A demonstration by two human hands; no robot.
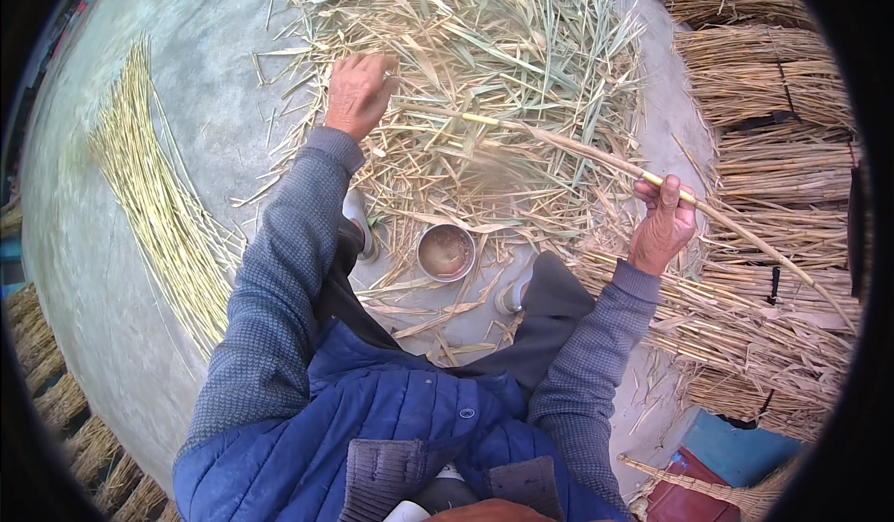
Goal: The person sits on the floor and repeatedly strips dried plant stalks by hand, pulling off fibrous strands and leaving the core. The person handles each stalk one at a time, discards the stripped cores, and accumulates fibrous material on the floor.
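My right hand (pixel 666 219) grips a long reed stalk (pixel 610 161) between thumb and fingers. The stalk slants from beside my left hand, across my right hand, down to the far right edge, with dry leaf sheath on part of it. My left hand (pixel 361 92) is closed in a fist near the stalk's thin left end, apart from it. A small pale bit shows at its fingers; I cannot make out what it is. Under both hands spreads a heap of stripped reed leaves (pixel 549 66). Between my feet stands a round metal bowl (pixel 473 253) with a brownish inside.
Pale cleaned stalks (pixel 158 187) lie in a long bunch on the concrete floor (pixel 84 271) at left. Tied reed bundles (pixel 745 66) are stacked along the right, with loose unstripped reeds (pixel 745 326) nearer me. A red box (pixel 684 499) is at lower right.
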